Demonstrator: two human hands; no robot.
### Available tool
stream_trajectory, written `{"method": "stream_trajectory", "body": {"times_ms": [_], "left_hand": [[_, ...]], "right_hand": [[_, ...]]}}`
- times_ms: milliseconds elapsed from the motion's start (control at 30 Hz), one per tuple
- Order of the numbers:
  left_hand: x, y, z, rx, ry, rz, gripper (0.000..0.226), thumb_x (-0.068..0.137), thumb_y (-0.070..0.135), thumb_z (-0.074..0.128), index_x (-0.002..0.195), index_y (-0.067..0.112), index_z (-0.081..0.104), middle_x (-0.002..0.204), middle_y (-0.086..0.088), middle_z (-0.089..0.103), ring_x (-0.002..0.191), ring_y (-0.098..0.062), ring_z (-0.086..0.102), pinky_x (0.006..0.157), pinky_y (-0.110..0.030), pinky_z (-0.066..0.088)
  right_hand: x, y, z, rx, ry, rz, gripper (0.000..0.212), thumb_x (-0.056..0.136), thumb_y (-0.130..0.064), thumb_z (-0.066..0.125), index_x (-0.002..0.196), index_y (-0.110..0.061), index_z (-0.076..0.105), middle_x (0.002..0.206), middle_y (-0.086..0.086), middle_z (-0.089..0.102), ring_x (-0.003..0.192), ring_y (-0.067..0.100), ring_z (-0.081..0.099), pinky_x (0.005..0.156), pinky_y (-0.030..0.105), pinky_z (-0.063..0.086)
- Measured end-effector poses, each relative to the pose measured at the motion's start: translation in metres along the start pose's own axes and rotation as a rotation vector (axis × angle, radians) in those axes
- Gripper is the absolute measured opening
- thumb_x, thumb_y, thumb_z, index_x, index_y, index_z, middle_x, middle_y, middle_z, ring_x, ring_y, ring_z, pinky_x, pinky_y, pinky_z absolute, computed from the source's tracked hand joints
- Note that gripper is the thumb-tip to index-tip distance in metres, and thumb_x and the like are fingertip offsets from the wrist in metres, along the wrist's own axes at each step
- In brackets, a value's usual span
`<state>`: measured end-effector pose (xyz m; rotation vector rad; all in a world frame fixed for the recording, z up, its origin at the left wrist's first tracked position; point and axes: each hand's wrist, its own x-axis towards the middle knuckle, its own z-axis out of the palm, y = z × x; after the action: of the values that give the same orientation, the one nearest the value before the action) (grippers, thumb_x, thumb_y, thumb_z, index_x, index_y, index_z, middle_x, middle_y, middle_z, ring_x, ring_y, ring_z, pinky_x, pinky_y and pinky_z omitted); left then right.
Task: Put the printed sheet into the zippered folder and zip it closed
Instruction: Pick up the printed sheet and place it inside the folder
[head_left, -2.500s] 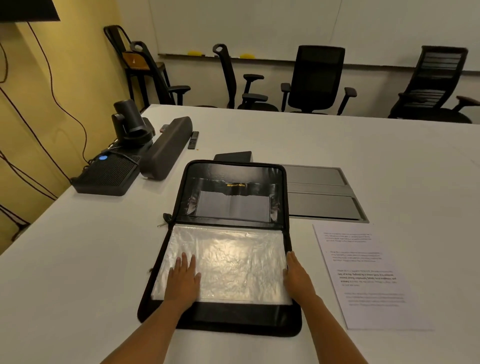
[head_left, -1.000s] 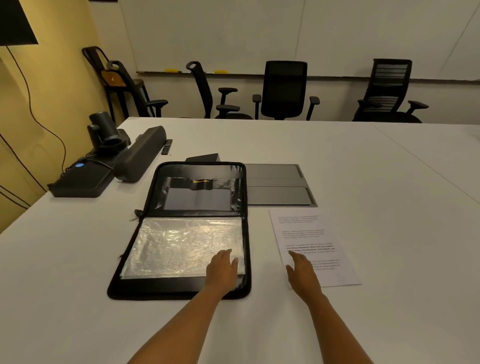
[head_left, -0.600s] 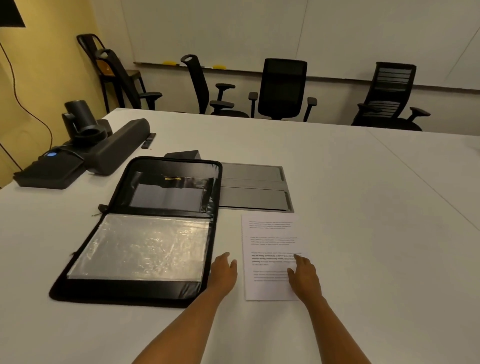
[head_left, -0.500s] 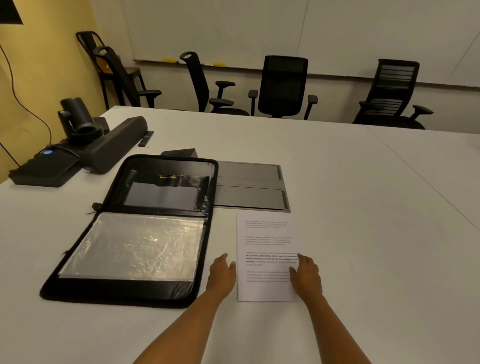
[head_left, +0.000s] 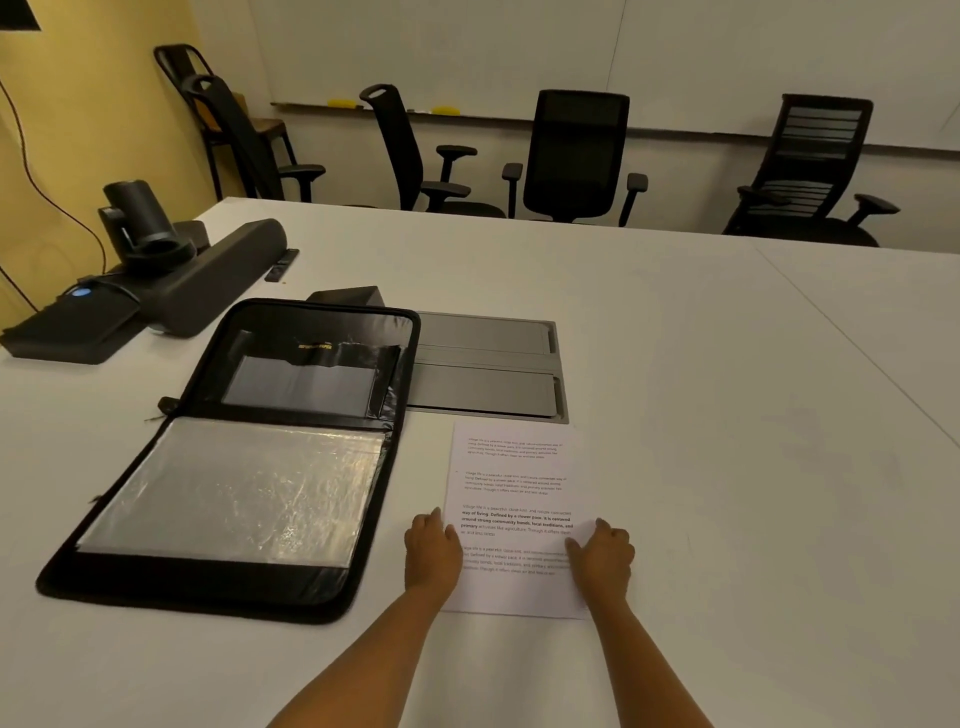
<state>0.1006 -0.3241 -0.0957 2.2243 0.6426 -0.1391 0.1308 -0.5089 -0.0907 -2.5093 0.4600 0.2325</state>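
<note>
The printed sheet (head_left: 511, 483) is laid flat on the white worktop (head_left: 727, 415), just to the right of the zippered folder (head_left: 234, 587) and apart from it by a narrow strip of bare surface. Its long axis is run straight away from the person. The head of the text is turned to the far end, so that the lines are read upright from the person's side. Its far edge is set at the near edge of a grey hatch panel (head_left: 485, 364) let into the worktop.

The left hand (head_left: 432, 553) is rested on the sheet's left edge, with its fingers pointed forward and held loosely together. The right hand (head_left: 602, 558) is placed at the right edge; its thumb is laid on the paper and its fingers are bent. Whether the edge is pinched there cannot be told.

The folder is spread fully open, and its spine is run across from left to right. The whole is slanted, so that the near half is swung leftward. A crinkled clear sleeve (head_left: 239, 488) is shown on the near half, and dark pockets are shown on the far half. A zip pull (head_left: 167, 405) is seen at the left end of the spine.

A speaker bar (head_left: 218, 275) and a camera (head_left: 137, 218) are placed at the far left, and office chairs (head_left: 576, 156) are ranged behind.
</note>
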Motion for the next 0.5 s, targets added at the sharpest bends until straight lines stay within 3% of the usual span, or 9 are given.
{"method": "stream_trajectory", "body": {"times_ms": [233, 367, 500], "left_hand": [[0.003, 0.006, 0.003, 0.004, 0.027, -0.043, 0.041, 0.1, 0.019, 0.036, 0.138, 0.004, 0.042, 0.138, -0.014, 0.04, 0.127, -0.026, 0.04, 0.104, -0.032, 0.038], [0.004, 0.006, 0.003, -0.066, 0.018, -0.088, 0.04, 0.1, 0.017, 0.038, 0.137, 0.005, 0.043, 0.137, -0.015, 0.041, 0.126, -0.028, 0.043, 0.105, -0.035, 0.038], [0.009, 0.006, 0.0, -0.096, 0.002, -0.151, 0.037, 0.097, 0.017, 0.042, 0.125, -0.006, 0.052, 0.129, -0.024, 0.05, 0.118, -0.037, 0.051, 0.1, -0.046, 0.044]], "right_hand": [[0.022, 0.002, -0.002, 0.285, -0.084, 0.179, 0.058, 0.085, -0.022, 0.066, 0.134, -0.003, 0.041, 0.133, 0.022, 0.05, 0.123, 0.038, 0.047, 0.101, 0.04, 0.039], [0.025, 0.007, -0.003, 0.346, -0.142, 0.131, 0.034, 0.086, -0.022, 0.062, 0.113, -0.001, 0.061, 0.113, 0.015, 0.067, 0.1, 0.032, 0.064, 0.084, 0.036, 0.052], [0.02, 0.012, -0.006, 0.625, -0.243, 0.011, 0.027, 0.091, -0.016, 0.058, 0.117, -0.009, 0.055, 0.116, 0.012, 0.065, 0.098, 0.03, 0.064, 0.087, 0.042, 0.053]]}}
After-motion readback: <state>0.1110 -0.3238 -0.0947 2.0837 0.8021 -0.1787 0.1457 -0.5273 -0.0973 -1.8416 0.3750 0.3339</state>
